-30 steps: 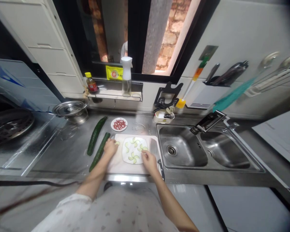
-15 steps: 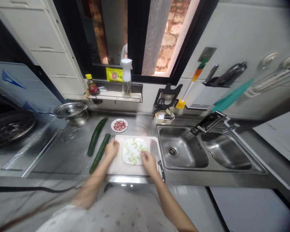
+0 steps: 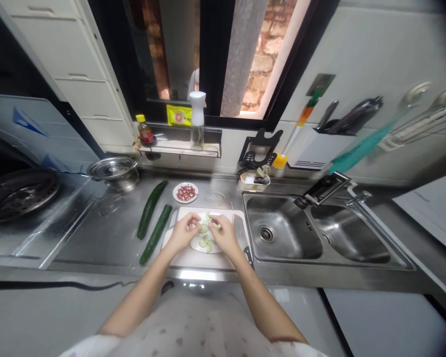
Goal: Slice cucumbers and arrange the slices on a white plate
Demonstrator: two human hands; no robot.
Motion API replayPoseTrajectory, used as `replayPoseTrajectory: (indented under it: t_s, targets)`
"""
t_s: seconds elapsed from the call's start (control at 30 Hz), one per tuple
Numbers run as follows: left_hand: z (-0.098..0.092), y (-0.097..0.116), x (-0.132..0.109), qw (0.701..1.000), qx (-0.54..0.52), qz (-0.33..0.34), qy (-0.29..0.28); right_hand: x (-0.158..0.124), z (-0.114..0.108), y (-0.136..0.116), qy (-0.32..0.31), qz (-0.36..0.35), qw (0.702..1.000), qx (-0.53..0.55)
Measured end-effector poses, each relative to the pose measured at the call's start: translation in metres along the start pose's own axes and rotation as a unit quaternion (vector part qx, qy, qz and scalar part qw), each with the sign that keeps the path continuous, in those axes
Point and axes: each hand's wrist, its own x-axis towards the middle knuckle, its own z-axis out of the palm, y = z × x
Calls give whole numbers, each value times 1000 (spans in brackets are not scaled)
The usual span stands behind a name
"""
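Both hands are close together above a white plate point(image 3: 193, 246) of thin cucumber slices point(image 3: 207, 244) laid out in curved petal shapes. My left hand point(image 3: 186, 232) is closed in a pinch, its fingertips at a pale green cucumber slice point(image 3: 203, 228) between the hands. Opposite it, my right hand point(image 3: 223, 233) has its fingers curled and pressed together; what they hold is too small to make out. Beneath the plate lies a pale cutting board point(image 3: 178, 259). A knife point(image 3: 248, 255) rests along the board's right edge.
Two whole cucumbers point(image 3: 156, 235) lie left of the board. Behind it stands a small plate point(image 3: 176, 197) of chopped red pieces. A double sink point(image 3: 282, 250) with a black faucet point(image 3: 321, 191) is at right; a lidded steel pot point(image 3: 126, 182) is at back left.
My left hand has moved right, from the board's left side to over the plate. My right hand has shifted slightly up. Both hands are now nearly meeting around a cucumber slice.
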Motion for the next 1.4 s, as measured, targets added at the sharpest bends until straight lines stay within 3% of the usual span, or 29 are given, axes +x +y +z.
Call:
replayPoseTrajectory:
  t_s: [0.2, 0.43, 0.57, 0.67, 0.8, 0.9, 1.0, 1.23, 1.4]
  targets:
    - [-2, 18, -5, 1000, -4, 13, 1, 1, -5, -12, -25, -21, 999, 4]
    - [0, 18, -5, 999, -42, 12, -5, 0, -5, -20, -48, -24, 999, 6]
    - [-4, 7, 0, 985, -162, -59, 14, 3, -9, -26, -33, 14, 996, 76]
    - [-2, -7, 2, 936, -291, -196, 23, 6, -14, -31, -23, 35, 990, 132]
    - [10, -18, -4, 819, -446, -337, -128, 8, -16, -34, -18, 44, 985, 166]
    - [22, -15, -9, 732, -522, -384, -211, 7, -15, -35, -16, 53, 984, 170]
    - [27, -7, -9, 692, -569, -387, -218, 7, -15, -38, -24, 57, 982, 177]
    - [23, 9, -5, 677, -597, -367, -226, 6, -18, -39, -36, 59, 984, 166]
    - [21, 9, -5, 732, -578, -324, -156, 4, -17, -32, -33, 46, 988, 147]
